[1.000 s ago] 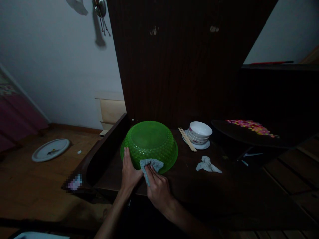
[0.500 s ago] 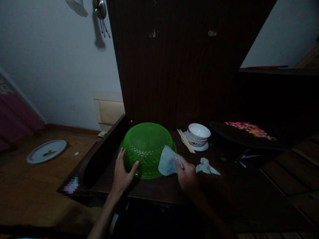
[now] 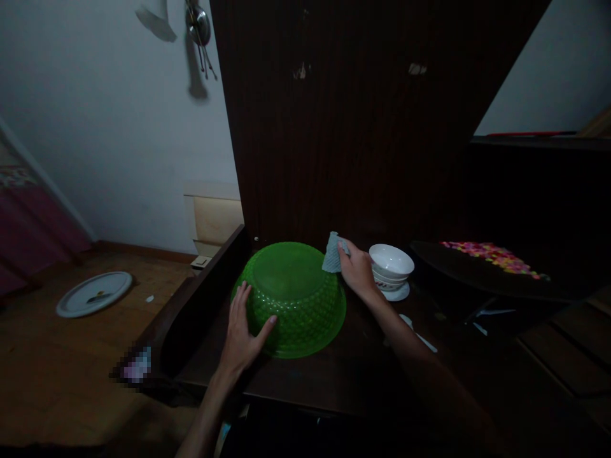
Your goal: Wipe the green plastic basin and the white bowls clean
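A green textured plastic basin [image 3: 291, 273] lies upside down on the dark wooden table [image 3: 310, 385]. Against its near left side rests my left hand [image 3: 245, 331], thumb and fingers spread. My right hand [image 3: 356, 264] pinches a pale blue-grey cloth [image 3: 333, 253] at the basin's far right side. Just beyond that hand stand stacked white bowls [image 3: 391, 261] on a white plate [image 3: 397, 293]. My right forearm covers part of a crumpled white tissue [image 3: 420, 334]. The chopsticks by the bowls are hidden behind my right hand.
A raised wooden edge [image 3: 205, 292] borders the table on the left, and a tall dark panel [image 3: 344, 127] rises behind. At right is a dark surface with colourful small pieces [image 3: 496, 257]. A white round lid-like object [image 3: 95, 294] lies on the floor.
My right hand has moved the cloth from the basin's near right side up to its far right side. My left hand stays against the basin. The view has shifted slightly.
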`<act>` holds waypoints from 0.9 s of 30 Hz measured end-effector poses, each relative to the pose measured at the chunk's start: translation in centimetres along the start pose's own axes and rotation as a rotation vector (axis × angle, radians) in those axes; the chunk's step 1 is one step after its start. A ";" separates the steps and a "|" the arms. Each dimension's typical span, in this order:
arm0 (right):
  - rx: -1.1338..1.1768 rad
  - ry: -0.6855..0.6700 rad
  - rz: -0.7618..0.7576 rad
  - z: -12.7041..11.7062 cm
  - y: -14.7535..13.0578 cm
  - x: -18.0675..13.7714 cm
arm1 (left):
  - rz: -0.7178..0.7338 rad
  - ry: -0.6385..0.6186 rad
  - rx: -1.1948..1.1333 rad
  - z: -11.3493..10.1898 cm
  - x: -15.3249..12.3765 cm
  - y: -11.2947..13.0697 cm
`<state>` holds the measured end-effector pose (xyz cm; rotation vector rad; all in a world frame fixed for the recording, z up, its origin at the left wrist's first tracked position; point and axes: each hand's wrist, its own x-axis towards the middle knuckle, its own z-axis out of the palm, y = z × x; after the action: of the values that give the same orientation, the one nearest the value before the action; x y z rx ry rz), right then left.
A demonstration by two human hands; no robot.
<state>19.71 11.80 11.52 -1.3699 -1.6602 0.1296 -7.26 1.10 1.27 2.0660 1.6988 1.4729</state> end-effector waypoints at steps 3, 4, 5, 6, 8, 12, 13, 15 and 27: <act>-0.094 -0.133 -0.030 2.2 0.0 1.8 | 0.005 0.000 0.007 0.3 -0.2 -0.2; -0.113 -0.204 -0.053 2.9 -0.2 2.0 | 0.007 0.001 0.006 0.4 -0.2 -0.3; -0.122 -0.283 -0.091 3.5 -0.3 2.0 | 0.009 0.001 0.005 0.4 -0.3 -0.4; -0.121 -0.360 -0.146 4.1 -0.5 1.8 | 0.008 0.001 0.003 0.5 -0.3 -0.4; -0.108 -0.470 -0.286 5.1 -0.8 0.8 | 0.006 -0.003 -0.006 0.6 -0.4 -0.4; -0.098 -0.505 -0.479 6.0 -1.8 -2.7 | -0.006 -0.006 -0.019 0.6 -0.4 -0.4; -0.093 -0.507 -0.507 5.9 -2.2 -3.7 | -0.009 -0.007 -0.021 0.6 -0.4 -0.4; -0.082 -0.515 -0.555 5.4 -3.2 -5.5 | -0.007 -0.008 -0.022 0.7 -0.5 -0.5; 0.732 -0.382 0.100 3.6 -5.8 -0.1 | 0.000 0.001 -0.014 0.9 -0.6 -0.6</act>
<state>13.06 11.17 13.01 -0.8857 -1.5998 1.0061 -7.04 1.27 0.09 2.0580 1.6839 1.4819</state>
